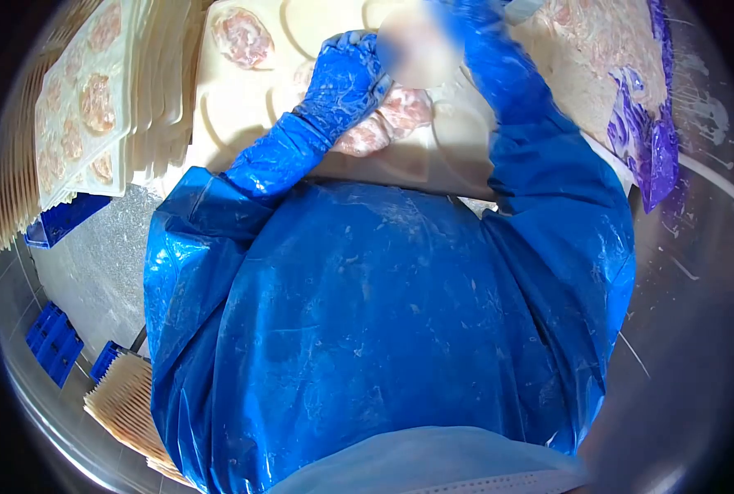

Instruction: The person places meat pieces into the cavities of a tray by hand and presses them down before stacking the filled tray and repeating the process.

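Observation:
My left hand [346, 78], in a wet blue glove, is over a white tray [457, 148] with round hollows. Its fingers are curled in; what they hold, if anything, is hidden. Pale pink raw meat [391, 122] lies right beside and partly under this hand. Another round portion of minced meat [243, 38] fills the hollow at the tray's upper left. My right hand [474, 20], also blue-gloved, is at the top edge near a blurred patch. Its fingers are smeared and partly cut off.
A big mass of raw meat [585, 49] lies at the upper right beside purple plastic film [655, 156]. Stacked white trays [157, 90] stand at the left, the front one [70, 169] holding several meat portions. Blue crates [54, 342] and more stacked trays [124, 403] are lower left.

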